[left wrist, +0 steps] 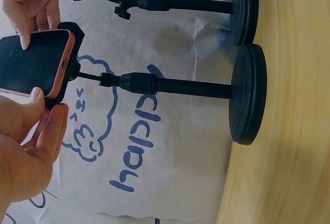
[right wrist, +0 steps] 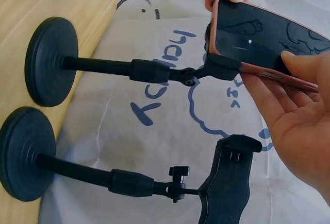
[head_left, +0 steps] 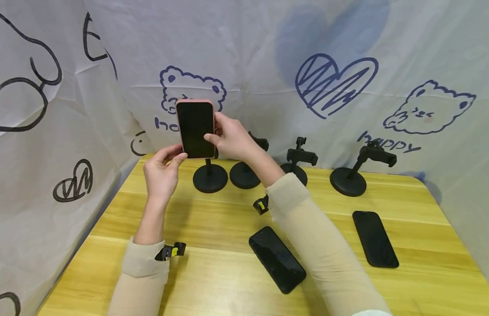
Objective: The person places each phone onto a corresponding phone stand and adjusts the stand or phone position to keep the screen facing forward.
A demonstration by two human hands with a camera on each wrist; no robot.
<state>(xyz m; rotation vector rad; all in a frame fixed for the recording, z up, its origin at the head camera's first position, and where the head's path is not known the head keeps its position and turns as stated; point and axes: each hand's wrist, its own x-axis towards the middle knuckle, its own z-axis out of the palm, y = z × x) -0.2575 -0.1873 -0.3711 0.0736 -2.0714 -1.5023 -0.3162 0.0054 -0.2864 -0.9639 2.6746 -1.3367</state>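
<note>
A phone in a pink case (head_left: 195, 129) stands upright, its dark screen facing me, at the leftmost black phone stand (head_left: 210, 179). In the right wrist view, that stand's clamp (right wrist: 224, 67) wraps the phone's lower side edge. My left hand (head_left: 162, 171) pinches the lower left corner, thumb at the front and fingers behind by the clamp. My right hand (head_left: 233, 137) grips the right edge, its thumb lying on the screen and its fingers at the back. The case's bottom edge with its port shows in the left wrist view; most of the clamp is hidden behind the phone.
Three more black stands with bare clamps line the back of the table: one (head_left: 244, 175) partly behind my right hand, one (head_left: 301, 156), and one (head_left: 348, 181) to the right. Two dark phones lie flat, one (head_left: 277, 260) beside my right forearm, another (head_left: 375, 239) farther right.
</note>
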